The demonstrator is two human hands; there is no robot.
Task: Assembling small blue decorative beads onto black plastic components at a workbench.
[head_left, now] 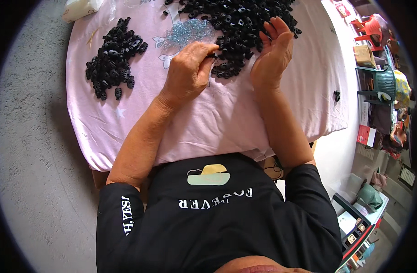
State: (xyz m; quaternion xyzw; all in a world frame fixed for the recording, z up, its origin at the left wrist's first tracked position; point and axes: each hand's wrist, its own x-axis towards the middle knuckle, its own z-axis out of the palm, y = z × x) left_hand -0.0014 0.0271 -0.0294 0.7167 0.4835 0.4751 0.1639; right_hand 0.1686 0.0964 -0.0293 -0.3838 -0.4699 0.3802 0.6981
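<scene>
My left hand [189, 72] is closed in a pinch, with a small black plastic piece [211, 55] between thumb and forefinger. It is just in front of a large heap of similar black, ribbed, clip-like pieces [236, 27]. On the right side of that heap, my right hand [273, 59] is raised with its palm turned inward and fingers stretched out, and nothing shows in it. Behind my left hand lies a pile of tiny shiny pale-blue bits [188, 32], too small to make out. A smaller pile of black pieces [113, 59] sits at the left.
A pink patterned cloth [213, 118] covers the table. Two loose black pieces [337, 96] lie near its right edge. A white packet [81, 9] is at the far left corner. Beyond the table at right stand a red chair [371, 32] and a green chair [383, 82].
</scene>
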